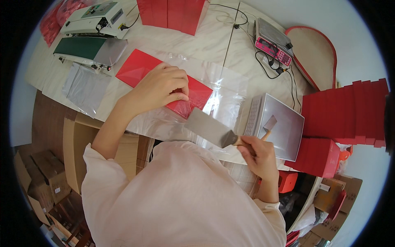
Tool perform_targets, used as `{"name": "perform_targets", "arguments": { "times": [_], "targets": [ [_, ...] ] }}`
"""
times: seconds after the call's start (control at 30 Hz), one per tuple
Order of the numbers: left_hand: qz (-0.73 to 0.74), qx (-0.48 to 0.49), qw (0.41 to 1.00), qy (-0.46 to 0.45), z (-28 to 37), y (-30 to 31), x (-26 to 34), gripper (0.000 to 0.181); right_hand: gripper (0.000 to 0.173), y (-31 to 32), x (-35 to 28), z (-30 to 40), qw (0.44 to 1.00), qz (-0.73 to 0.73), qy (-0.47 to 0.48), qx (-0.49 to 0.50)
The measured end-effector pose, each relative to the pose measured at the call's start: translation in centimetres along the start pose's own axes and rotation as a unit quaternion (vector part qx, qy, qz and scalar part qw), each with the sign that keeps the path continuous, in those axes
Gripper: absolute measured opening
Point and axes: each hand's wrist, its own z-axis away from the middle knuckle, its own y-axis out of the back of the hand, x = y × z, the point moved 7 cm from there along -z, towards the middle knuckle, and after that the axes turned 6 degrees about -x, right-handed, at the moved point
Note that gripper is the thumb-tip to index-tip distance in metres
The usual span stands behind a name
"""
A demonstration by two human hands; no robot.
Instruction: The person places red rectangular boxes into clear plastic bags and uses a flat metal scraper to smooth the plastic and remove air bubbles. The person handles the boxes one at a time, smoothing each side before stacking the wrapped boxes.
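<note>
A flat red box (197,92) lies at a slant on the table, with clear plastic film (228,83) beneath it and partly over it. My left hand (162,85) bears on the middle of the box, its fingers curled and the thumb close to the forefinger. Held in my right hand (257,157) is a metal scraper (209,126) with a wooden handle. Its broad blade points left, close to the near right corner of the box. My fingers hide most of the handle.
A band sealer (89,31) stands at the back left, above clear bags (85,88). Red boxes (172,14) stand at the back. Right are a pink-fronted scale (273,46) with cables, a shiny-topped scale (287,145) and stacked red boxes (342,111). An open carton (71,148) sits below left.
</note>
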Motion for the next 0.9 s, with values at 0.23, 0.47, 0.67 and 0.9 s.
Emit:
{"name": "perform_targets", "arguments": {
  "times": [0.23,0.47,0.67,0.9],
  "targets": [
    [0.068,0.032,0.995,0.066,0.3,-0.1,-1.7,0.015,0.020,-2.1,-2.2,-2.4,0.990,0.123,0.071,-0.002],
    [0.118,0.063,0.986,0.096,0.5,0.3,-3.6,0.011,0.017,-2.4,-2.7,-3.8,0.986,0.161,0.052,-0.010],
    [0.153,0.067,0.980,0.105,0.6,0.1,-4.1,0.008,0.015,-2.9,-2.8,-5.5,0.983,0.174,0.061,-0.005],
    [0.147,0.077,0.981,0.101,0.5,0.3,-4.2,0.009,0.015,-3.1,-2.2,-5.2,0.985,0.162,0.057,-0.012]
  ]
}}
